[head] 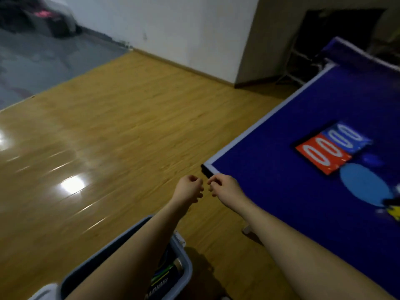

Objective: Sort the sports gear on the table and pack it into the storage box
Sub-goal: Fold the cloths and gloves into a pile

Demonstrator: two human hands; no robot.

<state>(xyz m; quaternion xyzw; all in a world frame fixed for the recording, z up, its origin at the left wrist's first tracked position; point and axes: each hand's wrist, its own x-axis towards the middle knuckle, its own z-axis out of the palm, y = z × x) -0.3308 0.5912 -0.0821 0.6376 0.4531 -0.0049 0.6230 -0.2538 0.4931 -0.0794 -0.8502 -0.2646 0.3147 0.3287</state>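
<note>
My left hand [189, 188] and my right hand [224, 186] hover side by side just off the near corner of the blue table-tennis table [281, 169], fingers curled, nothing held. On the table lie a red-and-blue scoreboard [331, 148] showing zeros and a light blue paddle [365, 185], with a yellow-and-black item [395, 210] at the right edge. The grey storage box [186, 269] stands on the floor under my left forearm, with dark packaged gear [166, 276] inside it.
Glossy wooden floor [108, 148] spreads to the left and ahead. A white wall [173, 29] runs behind, and a dark metal rack [303, 57] stands past the table's far end.
</note>
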